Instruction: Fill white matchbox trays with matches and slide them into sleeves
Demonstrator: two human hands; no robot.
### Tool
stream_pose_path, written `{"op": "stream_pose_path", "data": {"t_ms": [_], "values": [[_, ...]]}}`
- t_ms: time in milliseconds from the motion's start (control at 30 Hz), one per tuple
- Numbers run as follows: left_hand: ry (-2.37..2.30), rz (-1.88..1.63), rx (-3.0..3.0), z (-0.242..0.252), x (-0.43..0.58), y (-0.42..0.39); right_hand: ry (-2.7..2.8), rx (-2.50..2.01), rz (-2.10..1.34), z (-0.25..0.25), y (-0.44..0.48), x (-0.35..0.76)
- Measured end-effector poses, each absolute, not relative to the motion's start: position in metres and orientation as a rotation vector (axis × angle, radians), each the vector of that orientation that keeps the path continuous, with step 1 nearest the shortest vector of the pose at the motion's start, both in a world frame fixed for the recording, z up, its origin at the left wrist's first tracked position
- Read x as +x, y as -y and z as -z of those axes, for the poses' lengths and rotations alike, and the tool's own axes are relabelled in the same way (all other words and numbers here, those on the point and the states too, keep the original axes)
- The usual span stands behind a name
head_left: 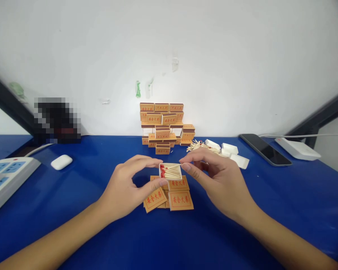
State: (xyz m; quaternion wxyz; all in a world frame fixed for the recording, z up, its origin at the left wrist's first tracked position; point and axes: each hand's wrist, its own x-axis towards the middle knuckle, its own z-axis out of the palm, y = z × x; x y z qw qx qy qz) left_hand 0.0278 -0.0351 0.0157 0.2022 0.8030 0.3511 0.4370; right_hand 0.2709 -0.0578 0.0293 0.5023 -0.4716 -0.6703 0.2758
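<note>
Between thumb and fingers, my left hand (129, 183) grips a small white matchbox tray (170, 178) that holds many red-tipped matches (170, 171). My right hand (216, 176) pinches the pale end of a match (176, 165) at the tray's right side; the match's other end lies over those in the tray. Just below the tray, several orange matchbox sleeves (181, 201) with red lettering lie in a small pile on the blue table. One sleeve (154, 199) at the left of the pile sits askew, partly under my left thumb.
Matchboxes are stacked (162, 131) against the white wall. Loose matches (198, 146) and several white trays (239, 161) lie behind my right hand. Farther right are a phone (266, 149) and a white device (298, 149). A power strip (12, 174) and a white earbud case (61, 162) stand left.
</note>
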Motion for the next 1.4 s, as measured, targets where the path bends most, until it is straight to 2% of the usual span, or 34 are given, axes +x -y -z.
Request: {"op": "stream_pose_path", "data": {"t_ms": [267,500,633,867,1067,1267,1400], "values": [[-1.057,-1.178,2.120,-0.017,0.028,0.036,1.753,-1.112,-0.534,-0.030,0.059,0.266],[-1.204,-1.167,1.983,-0.011,0.020,0.015,1.838,-1.335,-0.002,-0.042,0.029,0.330],[-1.266,-1.168,2.011,-0.008,0.013,0.006,1.936,-1.569,0.127,-0.035,0.009,0.366],[-1.245,-1.133,2.057,-0.005,0.011,0.007,2.322,-1.358,-0.047,-0.024,0.000,0.381],[-1.196,-1.126,2.164,-0.004,0.012,0.008,2.444,-1.293,-0.107,-0.014,-0.003,0.382],[-1.152,-1.115,2.221,-0.007,0.014,0.013,2.332,-1.471,0.006,-0.026,-0.002,0.389],[-1.161,-1.123,2.230,-0.009,0.012,0.011,2.346,-1.634,-0.068,-0.036,0.002,0.398]]}}
